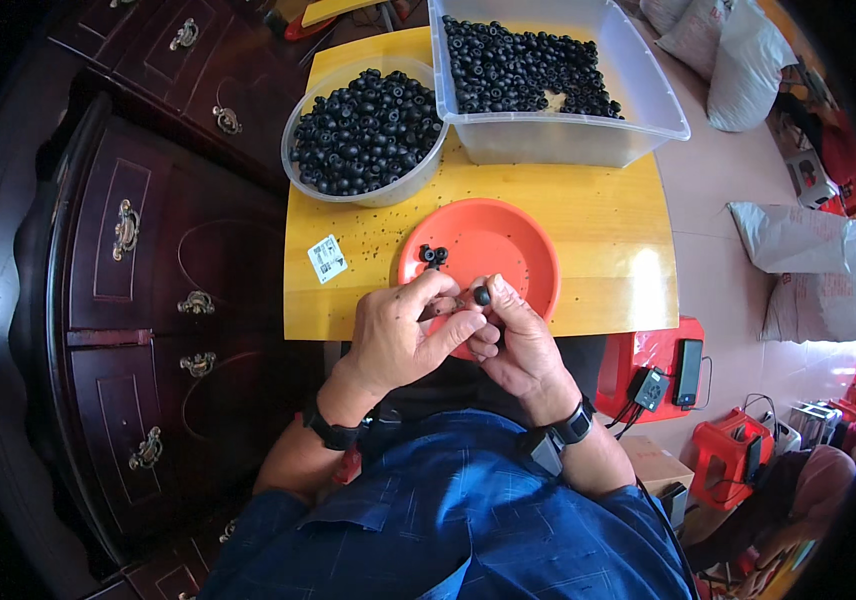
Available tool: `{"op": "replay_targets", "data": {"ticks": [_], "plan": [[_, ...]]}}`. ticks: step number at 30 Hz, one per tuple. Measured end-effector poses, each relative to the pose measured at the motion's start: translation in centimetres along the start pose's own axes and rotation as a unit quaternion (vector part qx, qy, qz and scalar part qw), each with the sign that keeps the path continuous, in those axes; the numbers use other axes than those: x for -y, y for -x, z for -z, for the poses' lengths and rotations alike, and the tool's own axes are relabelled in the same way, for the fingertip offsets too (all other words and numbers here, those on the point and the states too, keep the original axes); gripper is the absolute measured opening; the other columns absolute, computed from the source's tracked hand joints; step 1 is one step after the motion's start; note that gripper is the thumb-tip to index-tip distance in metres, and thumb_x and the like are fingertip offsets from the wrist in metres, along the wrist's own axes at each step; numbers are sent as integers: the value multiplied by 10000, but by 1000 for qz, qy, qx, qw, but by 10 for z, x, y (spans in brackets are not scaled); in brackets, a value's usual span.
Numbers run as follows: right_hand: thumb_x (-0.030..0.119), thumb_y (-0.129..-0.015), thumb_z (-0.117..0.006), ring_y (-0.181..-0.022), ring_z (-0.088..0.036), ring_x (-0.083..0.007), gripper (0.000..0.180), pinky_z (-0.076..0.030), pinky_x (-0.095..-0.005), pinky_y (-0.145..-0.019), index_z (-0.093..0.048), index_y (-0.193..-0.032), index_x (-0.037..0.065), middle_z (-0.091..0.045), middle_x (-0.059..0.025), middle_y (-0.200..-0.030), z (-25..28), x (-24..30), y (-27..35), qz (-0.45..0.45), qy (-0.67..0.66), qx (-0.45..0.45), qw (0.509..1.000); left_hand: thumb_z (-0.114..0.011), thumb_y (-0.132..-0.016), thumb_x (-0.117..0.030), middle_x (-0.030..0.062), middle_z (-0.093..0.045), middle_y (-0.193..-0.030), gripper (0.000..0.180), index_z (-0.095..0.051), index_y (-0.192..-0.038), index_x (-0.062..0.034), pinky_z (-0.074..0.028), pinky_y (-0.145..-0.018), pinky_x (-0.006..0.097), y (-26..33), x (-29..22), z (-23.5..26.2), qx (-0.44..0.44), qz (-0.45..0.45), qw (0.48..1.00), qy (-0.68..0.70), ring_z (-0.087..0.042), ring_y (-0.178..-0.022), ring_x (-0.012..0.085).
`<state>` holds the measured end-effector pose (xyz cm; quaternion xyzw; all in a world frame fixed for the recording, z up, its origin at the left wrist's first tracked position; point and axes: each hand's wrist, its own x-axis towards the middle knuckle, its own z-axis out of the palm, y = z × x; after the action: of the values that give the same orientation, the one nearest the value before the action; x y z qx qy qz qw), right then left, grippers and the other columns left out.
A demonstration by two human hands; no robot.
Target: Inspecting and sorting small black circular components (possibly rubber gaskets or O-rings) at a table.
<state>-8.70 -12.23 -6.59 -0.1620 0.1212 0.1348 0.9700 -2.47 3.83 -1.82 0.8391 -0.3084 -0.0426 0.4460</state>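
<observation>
My right hand (526,350) pinches a small round black piece (482,296) between thumb and fingers, over the near rim of the orange plate (508,250). My left hand (398,330) is closed beside it, thumb and curled fingers together close to that piece. Whatever the left fingers hold, if anything, is too small or hidden to make out. A few black ring-like pieces (433,256) lie on the plate's left side, just beyond my left hand.
Past the plate stand a round clear tub (388,193) and a larger clear bin (548,140), both holding many black pieces. Dark specks and a white printed card (328,259) lie on the yellow table (608,230). A dark wooden cabinet (148,280) stands left; a red stool (638,345) bears devices at right.
</observation>
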Motion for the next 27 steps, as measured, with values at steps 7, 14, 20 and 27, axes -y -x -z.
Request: {"op": "replay_targets", "data": {"ticks": [7, 14, 20, 27], "plan": [[314, -1026, -577, -614, -460, -28, 236, -414, -171, -537, -615, -1038, 82, -557, 22, -833, -2, -3, -2, -18, 12, -23, 1000, -752, -874, -433, 52, -573, -600, 409, -596, -833, -57, -425, -480, 308, -6, 1, 3, 18, -16, 999, -43, -575, -499, 184], [308, -1026, -579, -606, -470, -23, 233, -418, -165, -525, -606, -1065, 79, -564, 24, -809, 6, -4, -6, -24, 12, -4, 1000, -697, -882, -507, 82, -713, -745, 436, -589, -881, -85, -525, -561, 410, -8, 5, -1, 46, -13, 994, -95, -703, -664, 315], [284, -1028, -576, -608, -470, -25, 214, -405, -171, -513, -607, -1059, 74, -560, 30, -806, 3, -5, -5, -10, 15, -12, 1000, -682, -892, -513, 84, -711, -739, 444, -586, -896, -79, -525, -557, 417, -9, 6, 0, 41, -28, 993, -103, -703, -663, 316], [262, -1029, -575, -624, -461, -24, 202, -392, -169, -511, -624, -1051, 67, -572, 27, -828, 4, -5, -6, -1, 11, -2, 1000, -676, -896, -514, 88, -694, -721, 452, -579, -879, -73, -523, -543, 419, -9, 8, -3, 27, -45, 991, -121, -699, -646, 309]]}}
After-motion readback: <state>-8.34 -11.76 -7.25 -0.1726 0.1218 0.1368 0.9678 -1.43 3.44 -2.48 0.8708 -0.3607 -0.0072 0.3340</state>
